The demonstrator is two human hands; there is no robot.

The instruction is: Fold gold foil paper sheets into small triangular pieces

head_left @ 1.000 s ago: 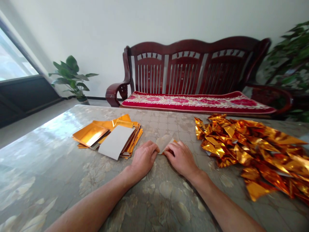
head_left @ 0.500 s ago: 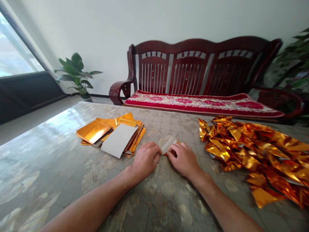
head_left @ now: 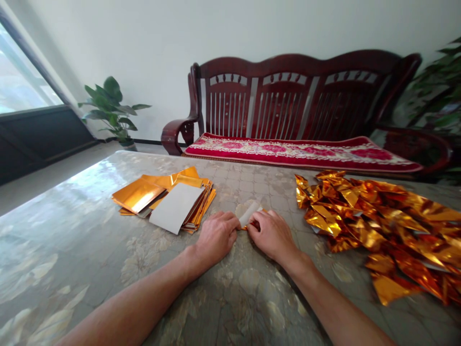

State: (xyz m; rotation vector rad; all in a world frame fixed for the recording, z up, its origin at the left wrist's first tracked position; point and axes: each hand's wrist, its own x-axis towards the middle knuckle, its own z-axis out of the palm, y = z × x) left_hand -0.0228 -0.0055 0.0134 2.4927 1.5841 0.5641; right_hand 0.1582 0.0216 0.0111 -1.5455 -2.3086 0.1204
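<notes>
Head view: two bare forearms reached in from the near edge over the patterned table (head_left: 90,269). Left hand (head_left: 216,236) and right hand (head_left: 272,235) sat side by side mid-table, fingers curled and pinched tight on one small foil sheet (head_left: 249,213), white side up, poking out just beyond the fingertips. Left of it lay a stack of gold sheets (head_left: 139,194), with one white-backed sheet (head_left: 176,207) on top. Right, well apart, was a heap of folded gold pieces (head_left: 378,216). Far: wooden bench (head_left: 288,91) with red cushion (head_left: 298,150), potted plant (head_left: 108,108) far left.
</notes>
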